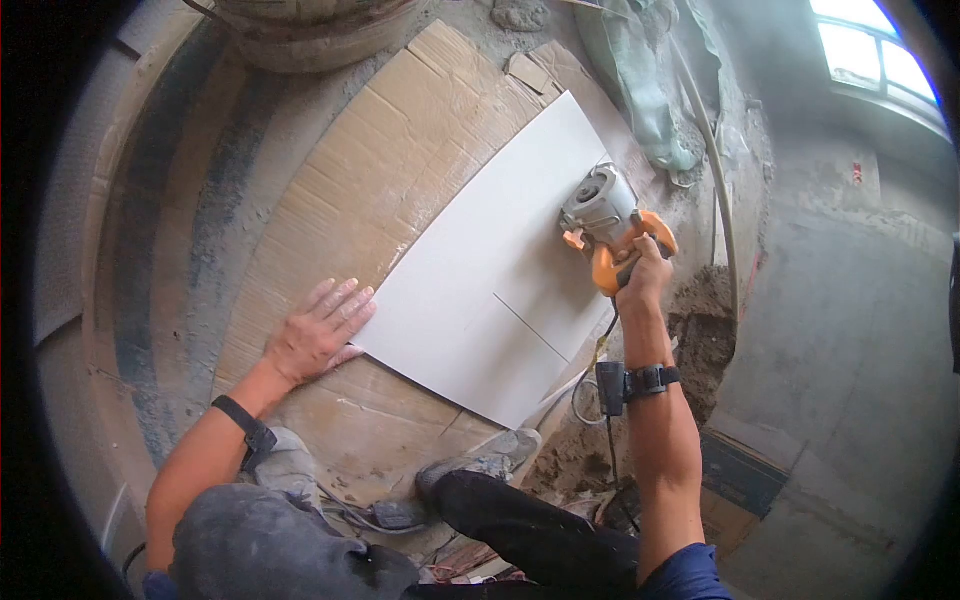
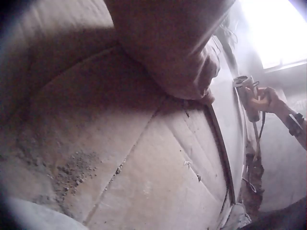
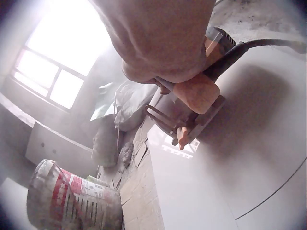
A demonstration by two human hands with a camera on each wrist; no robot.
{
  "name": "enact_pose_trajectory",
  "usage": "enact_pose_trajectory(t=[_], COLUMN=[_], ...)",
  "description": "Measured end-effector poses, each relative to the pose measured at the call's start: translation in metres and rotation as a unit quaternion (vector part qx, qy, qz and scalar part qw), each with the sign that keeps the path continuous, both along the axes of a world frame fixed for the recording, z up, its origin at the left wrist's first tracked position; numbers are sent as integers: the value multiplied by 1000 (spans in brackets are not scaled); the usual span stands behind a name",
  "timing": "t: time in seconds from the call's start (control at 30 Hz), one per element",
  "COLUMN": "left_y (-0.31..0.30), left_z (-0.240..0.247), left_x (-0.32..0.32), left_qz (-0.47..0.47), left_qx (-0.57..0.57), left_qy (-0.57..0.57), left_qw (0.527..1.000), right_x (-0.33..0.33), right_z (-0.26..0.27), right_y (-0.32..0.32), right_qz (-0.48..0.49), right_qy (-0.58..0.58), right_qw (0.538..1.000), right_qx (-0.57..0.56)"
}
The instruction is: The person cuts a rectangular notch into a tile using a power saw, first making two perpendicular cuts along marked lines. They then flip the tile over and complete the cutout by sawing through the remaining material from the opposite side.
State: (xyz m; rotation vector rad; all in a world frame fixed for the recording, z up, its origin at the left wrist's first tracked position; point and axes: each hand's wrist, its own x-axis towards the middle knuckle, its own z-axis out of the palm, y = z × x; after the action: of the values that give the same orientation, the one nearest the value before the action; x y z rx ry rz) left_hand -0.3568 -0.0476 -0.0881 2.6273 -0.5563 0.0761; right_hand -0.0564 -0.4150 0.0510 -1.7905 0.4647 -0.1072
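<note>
A large white tile (image 1: 480, 270) lies on flattened cardboard (image 1: 350, 180), with a thin dark line across part of it near the right edge. My right hand (image 1: 645, 272) grips the orange handle of a grey and orange power saw (image 1: 600, 205), which rests on the tile's right side toward the far end. In the right wrist view, the hand (image 3: 158, 43) hides part of the saw's handle. My left hand (image 1: 315, 332) lies with fingers extended at the tile's left edge, its fingertips touching it.
A bucket (image 3: 76, 196) stands beyond the cardboard. Greenish sheeting (image 1: 640, 90) and a hose (image 1: 712, 150) lie at the far right. The saw's cord (image 1: 612, 450) hangs by my right forearm. Loose sand (image 1: 705, 340) lies right of the tile; my shoes (image 1: 480, 460) are close to its near corner.
</note>
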Motion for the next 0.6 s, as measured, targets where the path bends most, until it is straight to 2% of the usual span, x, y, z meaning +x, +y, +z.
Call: enact_pose_trajectory(t=[0.6], left_y=[-1], left_z=[6], left_x=[0], left_qz=[8], left_qx=[-10], left_qy=[4], left_qw=[1000], right_x=[-12], right_z=[0], right_y=[-1], right_qz=[-13], right_qy=[0], right_qw=[1000], right_qx=[-8])
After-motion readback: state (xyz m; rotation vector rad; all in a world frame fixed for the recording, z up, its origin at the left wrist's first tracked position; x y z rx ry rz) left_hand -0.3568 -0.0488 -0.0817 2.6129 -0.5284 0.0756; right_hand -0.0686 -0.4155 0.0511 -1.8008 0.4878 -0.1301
